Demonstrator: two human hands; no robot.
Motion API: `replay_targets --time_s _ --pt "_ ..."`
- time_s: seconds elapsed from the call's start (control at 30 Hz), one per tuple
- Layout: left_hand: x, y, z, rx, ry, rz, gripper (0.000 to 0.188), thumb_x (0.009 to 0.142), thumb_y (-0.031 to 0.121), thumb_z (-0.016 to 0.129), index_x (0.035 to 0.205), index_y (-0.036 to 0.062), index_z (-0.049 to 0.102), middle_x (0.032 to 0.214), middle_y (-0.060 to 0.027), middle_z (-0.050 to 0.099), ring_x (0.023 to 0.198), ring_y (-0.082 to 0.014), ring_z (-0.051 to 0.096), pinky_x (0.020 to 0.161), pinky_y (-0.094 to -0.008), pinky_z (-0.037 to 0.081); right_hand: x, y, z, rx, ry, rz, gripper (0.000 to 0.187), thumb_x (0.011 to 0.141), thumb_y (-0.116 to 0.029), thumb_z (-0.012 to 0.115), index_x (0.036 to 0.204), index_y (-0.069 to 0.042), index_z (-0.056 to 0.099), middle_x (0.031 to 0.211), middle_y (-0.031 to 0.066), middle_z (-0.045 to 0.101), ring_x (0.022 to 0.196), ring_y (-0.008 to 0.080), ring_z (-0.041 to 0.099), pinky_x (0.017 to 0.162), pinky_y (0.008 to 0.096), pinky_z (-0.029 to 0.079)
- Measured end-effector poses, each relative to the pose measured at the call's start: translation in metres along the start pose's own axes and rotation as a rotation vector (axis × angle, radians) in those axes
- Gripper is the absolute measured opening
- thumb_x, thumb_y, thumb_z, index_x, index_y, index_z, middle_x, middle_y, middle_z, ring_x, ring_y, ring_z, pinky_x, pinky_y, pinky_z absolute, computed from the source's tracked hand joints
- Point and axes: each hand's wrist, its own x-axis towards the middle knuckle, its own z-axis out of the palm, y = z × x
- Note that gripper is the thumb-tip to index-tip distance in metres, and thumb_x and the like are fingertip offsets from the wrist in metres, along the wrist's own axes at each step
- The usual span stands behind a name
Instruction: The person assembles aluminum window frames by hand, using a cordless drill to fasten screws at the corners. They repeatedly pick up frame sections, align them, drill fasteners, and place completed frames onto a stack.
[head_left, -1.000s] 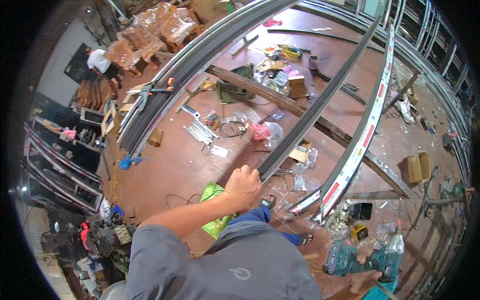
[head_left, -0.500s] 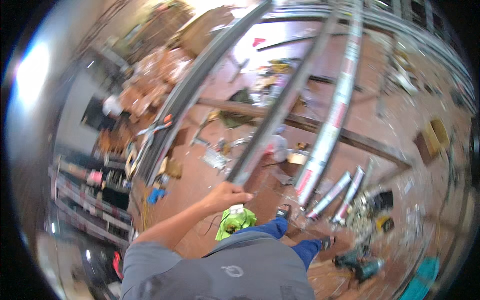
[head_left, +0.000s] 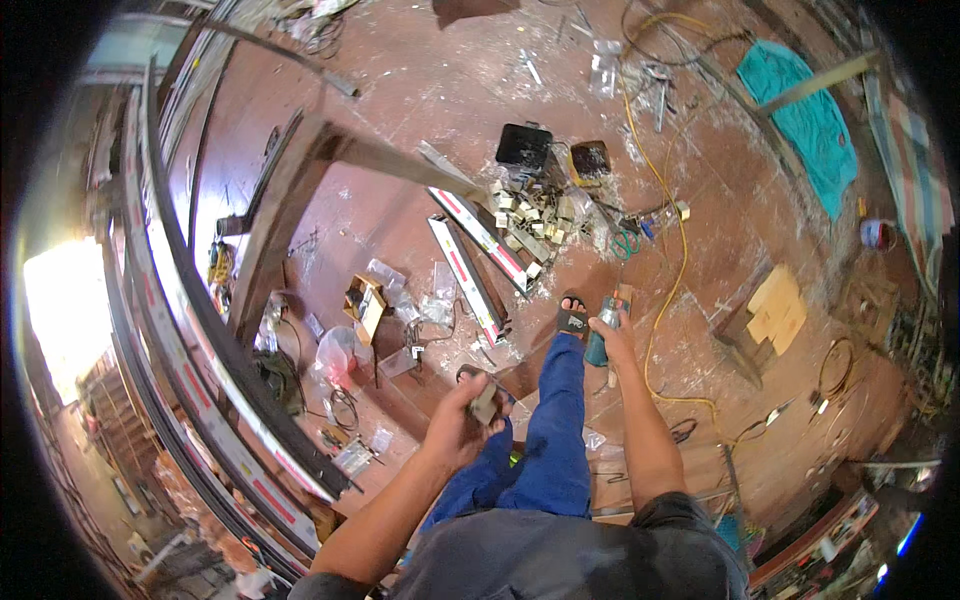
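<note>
A pile of small pale metal brackets [head_left: 530,222] lies on the dusty red-brown floor [head_left: 420,90]. Just above the pile sit a black square box [head_left: 523,146] and a rusty square tin [head_left: 590,161]. Two red-striped aluminium strips [head_left: 470,265] lie left of it. A yellow cable [head_left: 676,240] snakes to its right, a teal cloth [head_left: 808,122] farther right.

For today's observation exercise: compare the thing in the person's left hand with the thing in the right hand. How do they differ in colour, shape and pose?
The object in the left hand is a small dark-and-tan piece, short and blocky, held near the thigh. The object in the right hand is a teal tool, longer and roughly cylindrical, pointing down beside the sandalled foot. Both are gripped in closed fingers above the littered reddish floor.
</note>
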Motion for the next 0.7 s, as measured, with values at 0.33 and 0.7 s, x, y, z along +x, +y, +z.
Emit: replay_targets --time_s 0.33,0.7 --pt "0.291 0.061 0.040 0.139 0.111 0.065 0.036 0.104 0.041 0.060 0.112 0.0055 0.059 0.092 -0.0112 0.065 0.082 -0.0256 0.070 0.059 -0.0341 0.052 0.160 0.099 -0.007 -0.173 0.069 0.014 0.056 0.072 -0.019 0.082 0.120 -0.002 0.060 0.102 0.0165 0.070 0.092 0.0314 0.070 0.081 0.0437 0.054" --pt "0.442 0.101 0.050 0.302 0.381 0.105 0.042 0.103 0.052 0.050 0.100 0.0120 0.063 0.074 -0.0050 0.061 0.054 -0.0183 0.053 0.046 -0.0327 0.034 0.245 0.106 0.009 -0.544 0.115 0.227 0.062 0.078 -0.034 0.072 0.130 -0.005 0.053 0.114 0.0283 0.069 0.107 0.0480 0.067 0.090 0.0531 0.051"
